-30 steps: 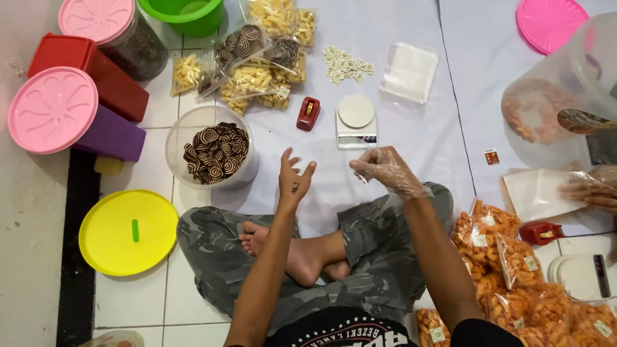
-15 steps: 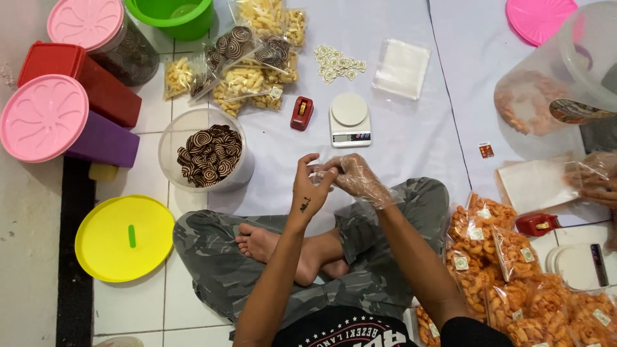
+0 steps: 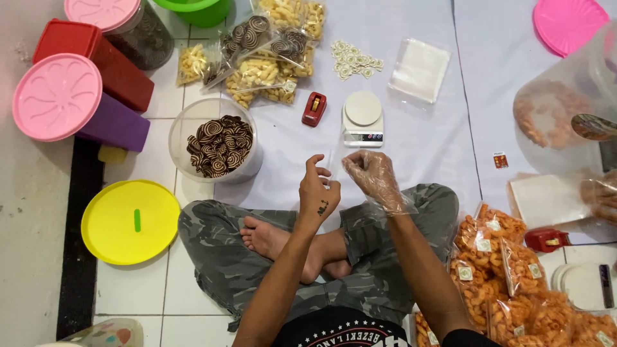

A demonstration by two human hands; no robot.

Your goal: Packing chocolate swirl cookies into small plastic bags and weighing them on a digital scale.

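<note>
At the far left stood a purple container with a pink lid [image 3: 58, 96], and below it a yellow lid [image 3: 130, 222] lay flat on the tiled floor. Just right of these, an open clear tub [image 3: 215, 144] held brown spiral biscuits. The person sat cross-legged in camouflage trousers, both hands raised over the knees. The bare left hand [image 3: 318, 193] had its fingers loosely curled, fingertips pinching a small clear plastic bag [image 3: 331, 166] that was hard to make out against the white cloth. The right hand [image 3: 373, 177], covered by a thin transparent glove, met it at the same bag, fingers partly closed on its edge. Just beyond the hands sat a small white kitchen scale [image 3: 363, 119], with a red tape dispenser [image 3: 313, 108] beside it. To the right, packed bags of orange snacks [image 3: 501, 257] were piled near the knee.
</note>
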